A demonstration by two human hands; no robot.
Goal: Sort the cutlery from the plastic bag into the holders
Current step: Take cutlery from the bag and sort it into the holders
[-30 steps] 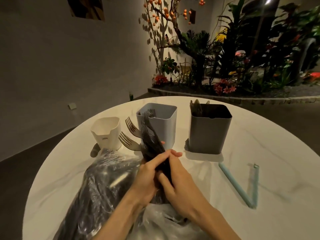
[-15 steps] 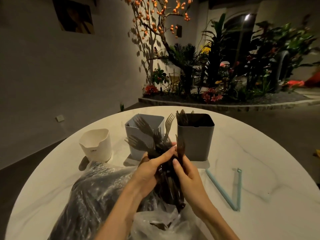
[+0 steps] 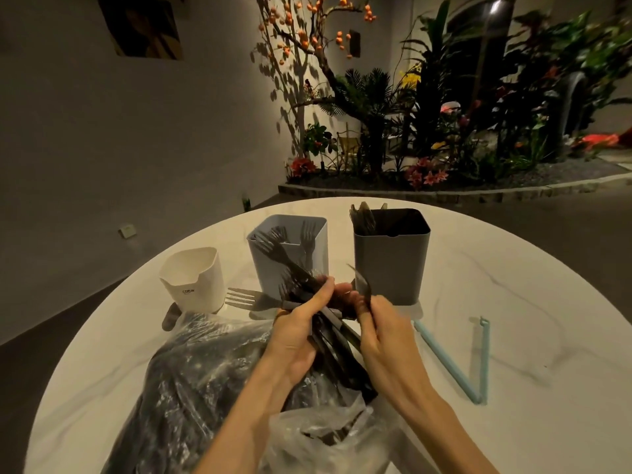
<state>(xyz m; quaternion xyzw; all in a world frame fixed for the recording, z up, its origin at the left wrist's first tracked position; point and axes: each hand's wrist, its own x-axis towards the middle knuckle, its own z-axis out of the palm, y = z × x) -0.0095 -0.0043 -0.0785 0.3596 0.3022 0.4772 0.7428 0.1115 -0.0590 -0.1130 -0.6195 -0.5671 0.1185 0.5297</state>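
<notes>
Hands apart now! Half a second ago both were clamped together on one dark clump of cutlery; here the left hand (image 3: 301,333) grips the main bundle of dark plastic forks (image 3: 290,268), fingers curled round the handles, while the right hand (image 3: 379,323) has peeled away to the right, pinching a single dark utensil (image 3: 362,285) between thumb and fingertips. It looks like a knife, though the blur won't let me swear to it.

That split matters: one piece is singled out and free to be dropped in a holder. It hangs just in front of the tall dark grey square holder (image 3: 391,265), far right, where dark cutlery already pokes up at the rim. The light blue-grey square holder (image 3: 287,254) in the middle already carries forks. The small white plastic cup holder (image 3: 193,278), far left, shows nothing inside from here.

Plenty left to sort: the clear plastic bag (image 3: 191,381) sprawls near and left on the round white marble table (image 3: 513,302), still bulging with dark cutlery. A pale blue bag clip (image 3: 451,362) lies open at right.
</notes>
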